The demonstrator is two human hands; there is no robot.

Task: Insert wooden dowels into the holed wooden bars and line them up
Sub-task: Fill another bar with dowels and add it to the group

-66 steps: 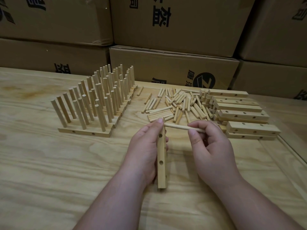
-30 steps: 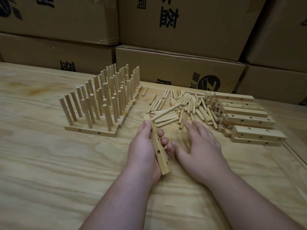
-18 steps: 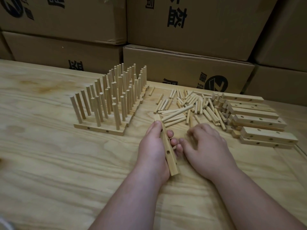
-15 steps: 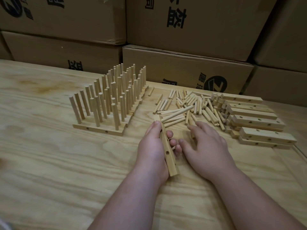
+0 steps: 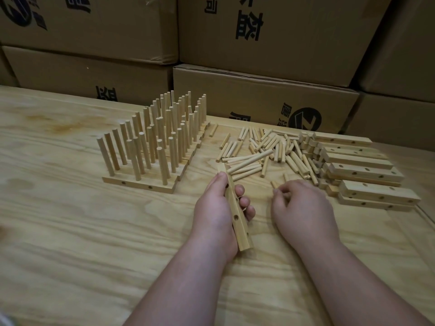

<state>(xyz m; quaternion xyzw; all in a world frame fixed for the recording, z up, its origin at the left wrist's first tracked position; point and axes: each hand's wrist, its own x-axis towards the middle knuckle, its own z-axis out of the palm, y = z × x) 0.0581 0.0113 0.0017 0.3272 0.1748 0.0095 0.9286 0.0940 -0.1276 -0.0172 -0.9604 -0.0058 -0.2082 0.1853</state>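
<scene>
Wooden and pale, the holed bar (image 5: 233,205) lies in my left hand (image 5: 217,214), its length running from about six o'clock up toward twelve, tilted a little left at the far end. My thumb presses its left face and my fingers (image 5: 244,201) curl round the right face, so the grip is firm; two holes show along the face turned up.

My right hand (image 5: 303,208) rests on the plywood table (image 5: 70,231) at three o'clock from the bar, close beside it but apart. Its fingers are curled inward, tips near a short dowel (image 5: 273,184) lying at the hand's eleven o'clock. I cannot tell whether they pinch anything.

At twelve o'clock from my hands lies the heap of loose dowels (image 5: 266,149), strewn flat. At two o'clock sits the stack of empty bars (image 5: 357,165), holes showing on their sides. At ten o'clock stand the finished bars (image 5: 155,142), set side by side in a row, their dowels upright. Cardboard boxes (image 5: 259,43) with black print are stacked behind the table.
</scene>
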